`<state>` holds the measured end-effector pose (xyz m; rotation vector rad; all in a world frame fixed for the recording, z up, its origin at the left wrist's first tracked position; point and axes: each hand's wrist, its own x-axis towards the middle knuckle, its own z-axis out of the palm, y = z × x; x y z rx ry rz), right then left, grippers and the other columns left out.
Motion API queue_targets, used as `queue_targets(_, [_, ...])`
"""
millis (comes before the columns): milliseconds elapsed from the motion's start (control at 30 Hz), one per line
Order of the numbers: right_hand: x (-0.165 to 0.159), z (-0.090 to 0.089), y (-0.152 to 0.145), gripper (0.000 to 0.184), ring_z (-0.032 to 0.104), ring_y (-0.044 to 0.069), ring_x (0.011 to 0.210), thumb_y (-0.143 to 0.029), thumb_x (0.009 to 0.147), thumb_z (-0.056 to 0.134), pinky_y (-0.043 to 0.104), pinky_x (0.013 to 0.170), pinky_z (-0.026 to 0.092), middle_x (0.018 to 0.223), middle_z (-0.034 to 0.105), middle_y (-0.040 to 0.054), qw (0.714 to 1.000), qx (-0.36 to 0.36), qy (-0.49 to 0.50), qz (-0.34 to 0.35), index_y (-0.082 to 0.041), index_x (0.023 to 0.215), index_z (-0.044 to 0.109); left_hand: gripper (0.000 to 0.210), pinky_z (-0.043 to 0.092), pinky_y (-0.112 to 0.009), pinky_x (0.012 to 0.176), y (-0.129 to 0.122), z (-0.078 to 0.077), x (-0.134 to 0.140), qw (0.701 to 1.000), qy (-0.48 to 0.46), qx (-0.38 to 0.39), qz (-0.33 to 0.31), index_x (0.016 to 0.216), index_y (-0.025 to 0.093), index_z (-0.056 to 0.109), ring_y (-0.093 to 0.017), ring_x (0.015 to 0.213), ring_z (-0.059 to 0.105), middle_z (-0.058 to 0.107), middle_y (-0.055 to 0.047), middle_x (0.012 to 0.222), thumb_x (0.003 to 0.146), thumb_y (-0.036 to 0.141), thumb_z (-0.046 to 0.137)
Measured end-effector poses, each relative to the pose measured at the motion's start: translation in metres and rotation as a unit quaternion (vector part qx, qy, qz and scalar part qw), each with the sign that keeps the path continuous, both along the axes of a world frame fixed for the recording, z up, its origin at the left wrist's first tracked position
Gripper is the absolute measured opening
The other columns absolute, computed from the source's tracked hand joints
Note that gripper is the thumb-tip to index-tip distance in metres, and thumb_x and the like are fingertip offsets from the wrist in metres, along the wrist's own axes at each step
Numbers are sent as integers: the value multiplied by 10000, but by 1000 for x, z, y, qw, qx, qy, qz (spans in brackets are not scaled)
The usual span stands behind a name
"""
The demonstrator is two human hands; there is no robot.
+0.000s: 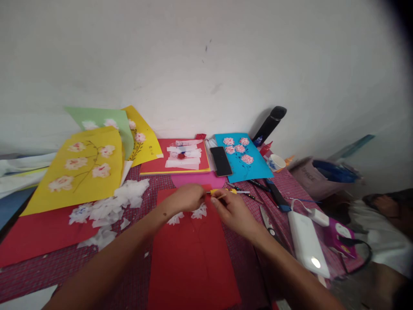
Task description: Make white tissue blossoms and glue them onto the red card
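Note:
A sheet of red paper [193, 258] lies in front of me, with white tissue-paper flowers [199, 211] and thin dark branch lines on it. Over its top edge, my right hand [234, 213] pinches a slim yellow tool [214, 191] with a pale rod sticking out to the right; its exact kind is unclear. My left hand [190, 197] is closed at the tool's left end, fingertips together, and whatever it grips there is hidden. Crumpled white tissue pieces [112, 204] lie left of my left forearm.
Flower pictures on yellow [88, 165], green [106, 114] and blue paper [245, 157] stand or lie near the wall. A phone [221, 161], black bottle [270, 122], paper cup [276, 162], scissors [269, 221] and white power bank [308, 243] are around. Another person's arm [392, 206] shows at far right.

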<state>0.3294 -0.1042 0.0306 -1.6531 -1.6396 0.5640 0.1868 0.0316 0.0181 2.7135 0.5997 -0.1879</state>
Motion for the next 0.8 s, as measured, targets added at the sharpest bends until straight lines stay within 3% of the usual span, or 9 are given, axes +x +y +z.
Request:
queue_targets(133, [5, 3, -5, 156, 686, 192, 816, -232, 971, 508, 304, 763, 501, 909, 747, 55, 1000, 24, -12, -16, -201, 967, 660, 241, 444, -269, 647, 4, -4, -3, 1000, -7, -3, -3, 979, 173, 711, -225, 802, 692, 747, -108, 913, 891, 205, 489])
queue_targets(300, [7, 4, -20, 127, 700, 201, 871, -223, 962, 535, 319, 791, 526, 955, 747, 65, 997, 68, -24, -37, -205, 958, 661, 347, 472, -276, 705, 7, -6, -7, 999, -32, -15, -23, 1129, 212, 663, -232, 894, 698, 747, -97, 1040, 860, 110, 470])
queue_targets(400, [9, 5, -36, 149, 704, 202, 913, -189, 956, 543, 328, 815, 543, 992, 743, 60, 990, 127, -11, -55, -221, 1041, 661, 352, 491, -292, 783, 5, -3, -12, 998, -57, -23, -20, 1163, 214, 651, -232, 964, 686, 733, -97, 1099, 887, 113, 458])
queue_targets(533, [12, 6, -57, 240, 690, 218, 993, -156, 962, 530, 374, 884, 542, 1104, 703, 78, 967, 218, 1, -131, -236, 1160, 640, 376, 493, -344, 902, 2, 2, -25, 992, -121, 3, 18, 1219, 179, 623, -240, 1064, 649, 700, -114, 1155, 920, 106, 407])
queue_targets(600, [12, 3, -66, 253, 692, 214, 985, -148, 965, 526, 361, 866, 553, 1088, 707, 73, 975, 190, -22, -110, -238, 1177, 630, 359, 489, -367, 939, 0, 4, -36, 987, -158, 17, 33, 1223, 163, 612, -240, 1090, 627, 676, -119, 1177, 940, 127, 394])
queue_targets(733, [6, -14, -86, 304, 706, 199, 941, -98, 959, 501, 323, 818, 578, 1045, 727, 72, 988, 112, -100, 19, -229, 1213, 605, 299, 479, -385, 970, -15, 9, -74, 971, -230, 36, 52, 1182, 174, 613, -230, 1103, 594, 643, -111, 1179, 955, 165, 419])
queue_targets(800, [2, -26, -101, 326, 700, 206, 975, -83, 954, 479, 336, 843, 585, 1080, 715, 94, 988, 87, -127, 31, -219, 1221, 606, 228, 500, -358, 884, -34, 11, -102, 965, -247, 41, 84, 1047, 176, 637, -216, 985, 615, 658, -92, 1027, 968, 179, 422])
